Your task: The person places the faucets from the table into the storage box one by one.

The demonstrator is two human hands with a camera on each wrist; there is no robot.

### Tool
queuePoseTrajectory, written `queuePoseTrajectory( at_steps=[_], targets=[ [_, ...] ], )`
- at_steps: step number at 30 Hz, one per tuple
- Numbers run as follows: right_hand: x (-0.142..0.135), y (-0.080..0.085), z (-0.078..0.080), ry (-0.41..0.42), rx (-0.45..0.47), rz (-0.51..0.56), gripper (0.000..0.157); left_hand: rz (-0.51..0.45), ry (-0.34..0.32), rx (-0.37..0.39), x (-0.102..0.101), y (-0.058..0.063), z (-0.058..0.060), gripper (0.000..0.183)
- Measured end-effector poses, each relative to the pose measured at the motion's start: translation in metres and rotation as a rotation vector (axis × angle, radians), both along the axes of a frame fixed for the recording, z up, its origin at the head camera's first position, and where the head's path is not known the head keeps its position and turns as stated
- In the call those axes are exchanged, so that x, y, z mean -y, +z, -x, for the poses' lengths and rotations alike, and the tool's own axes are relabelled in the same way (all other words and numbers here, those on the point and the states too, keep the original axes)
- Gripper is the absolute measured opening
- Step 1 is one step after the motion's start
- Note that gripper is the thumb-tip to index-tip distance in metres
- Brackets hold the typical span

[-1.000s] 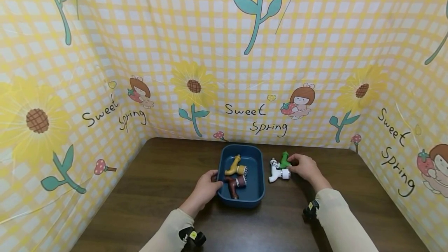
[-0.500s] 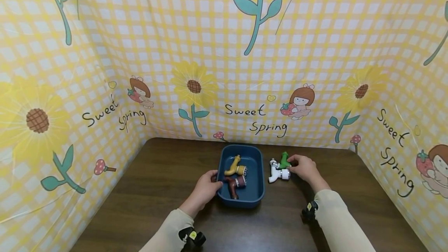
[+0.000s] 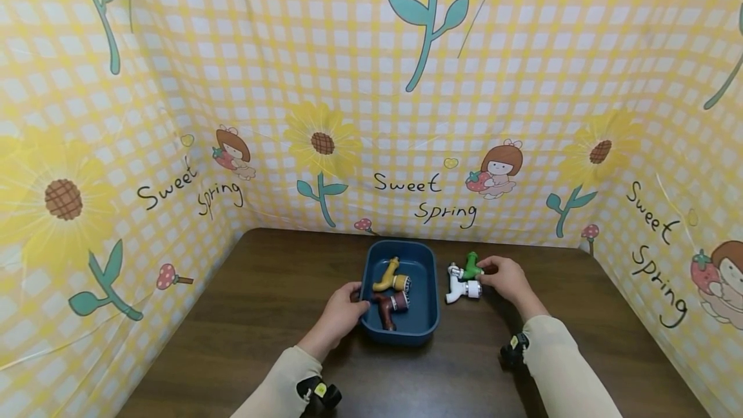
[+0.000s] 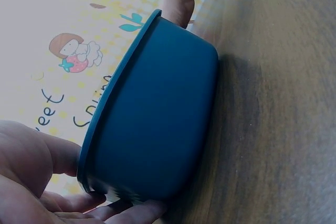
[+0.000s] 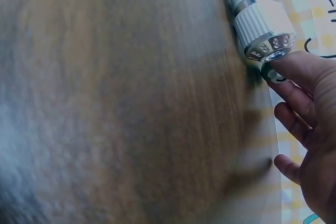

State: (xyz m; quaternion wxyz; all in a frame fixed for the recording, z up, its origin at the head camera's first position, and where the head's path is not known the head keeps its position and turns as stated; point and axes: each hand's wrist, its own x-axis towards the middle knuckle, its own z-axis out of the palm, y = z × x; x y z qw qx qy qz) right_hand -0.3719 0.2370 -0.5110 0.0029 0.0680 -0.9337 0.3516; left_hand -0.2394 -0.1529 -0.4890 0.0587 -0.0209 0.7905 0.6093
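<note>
My left hand grips the left side of a blue plastic bin, thumb at the rim and fingers against the outer wall in the left wrist view. A yellow tap and a dark red-brown tap lie in the bin. To its right, a white tap and a green tap lie close together on the table. My right hand pinches the end of the green tap with thumb and forefinger. In the right wrist view, the white tap's ribbed knob hides most of the green tap.
The dark wooden table runs back to a yellow checked cloth, which hangs along the back and both sides. A black wrist camera is strapped over the left sleeve, another camera over the right.
</note>
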Motion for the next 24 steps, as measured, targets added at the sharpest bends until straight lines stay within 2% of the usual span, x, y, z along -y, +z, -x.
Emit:
queuePoseTrajectory(
  at_steps=[18,24],
  targets=[
    [0.0002,0.0061,-0.0031,-0.023,-0.031,0.106,0.030,0.011,-0.005,-0.001,0.0000,-0.0001,0.0004,0.047],
    [-0.0005,0.0083,-0.0043,-0.031,-0.037,0.110,0.030,0.015,-0.005,-0.005,-0.0001,0.0004,-0.0007,0.047]
  ],
)
